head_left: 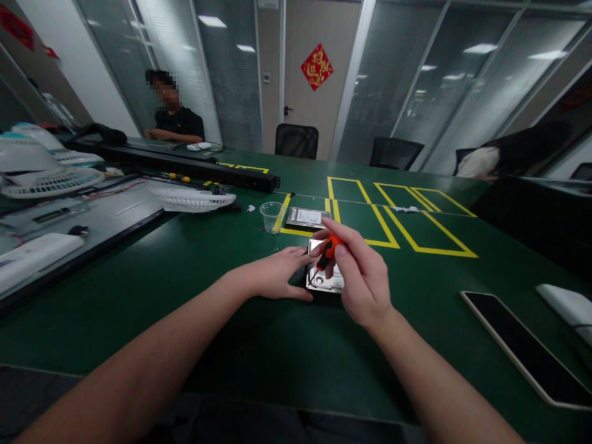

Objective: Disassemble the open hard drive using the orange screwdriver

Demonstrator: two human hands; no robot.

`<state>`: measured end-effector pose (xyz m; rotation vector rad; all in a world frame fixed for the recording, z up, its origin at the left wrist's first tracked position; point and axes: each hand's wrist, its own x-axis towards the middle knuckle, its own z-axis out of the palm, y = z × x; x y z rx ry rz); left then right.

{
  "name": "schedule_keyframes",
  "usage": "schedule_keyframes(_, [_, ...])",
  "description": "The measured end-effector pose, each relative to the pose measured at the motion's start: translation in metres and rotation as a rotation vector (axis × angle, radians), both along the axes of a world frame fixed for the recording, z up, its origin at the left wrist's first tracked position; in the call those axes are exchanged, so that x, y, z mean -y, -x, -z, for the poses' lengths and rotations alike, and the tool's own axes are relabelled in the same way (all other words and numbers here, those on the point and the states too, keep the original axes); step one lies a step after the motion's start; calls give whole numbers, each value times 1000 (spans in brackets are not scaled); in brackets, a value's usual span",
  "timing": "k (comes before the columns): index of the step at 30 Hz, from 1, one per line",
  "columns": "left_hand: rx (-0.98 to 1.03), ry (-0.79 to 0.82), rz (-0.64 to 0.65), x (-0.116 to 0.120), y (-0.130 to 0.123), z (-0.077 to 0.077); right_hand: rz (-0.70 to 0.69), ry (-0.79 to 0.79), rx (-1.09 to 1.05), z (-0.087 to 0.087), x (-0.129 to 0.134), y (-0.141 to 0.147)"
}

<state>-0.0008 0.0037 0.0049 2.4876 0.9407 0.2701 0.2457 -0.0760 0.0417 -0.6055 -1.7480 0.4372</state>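
Observation:
My right hand (363, 274) grips an orange and black screwdriver (329, 248), its shaft slanting down to the lower left corner of a silver hard drive (329, 282). The drive lies on the green table in front of me. My left hand (282, 273) rests against the drive's left side, thumb and fingers spread around its edge. Part of the drive's top is hidden by both hands. Just behind it lies a second hard drive (305, 217) with a white label, beside a clear plastic cup (272, 217).
Yellow tape rectangles mark the green table (208, 246). A phone (527, 345) and a white object (567, 305) lie at the right. White fans (41, 163), a metal panel (106, 209) and a long black bar (198, 168) occupy the left. A person (178, 120) sits across the table.

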Motion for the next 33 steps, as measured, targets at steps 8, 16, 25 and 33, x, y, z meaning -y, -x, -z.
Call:
schedule_keyframes(8, [32, -15, -3, 1, 1, 2, 108, -9, -32, -3, -1, 6])
schedule_keyframes(16, [25, 3, -22, -1, 3, 6, 67, 21, -22, -1, -2, 4])
schedule_keyframes(25, [-2, 12, 0, 1, 0, 0, 15, 10, -6, -3, 2, 0])
schedule_keyframes(33, [13, 26, -7, 4, 1, 0, 80, -14, -69, -3, 1, 5])
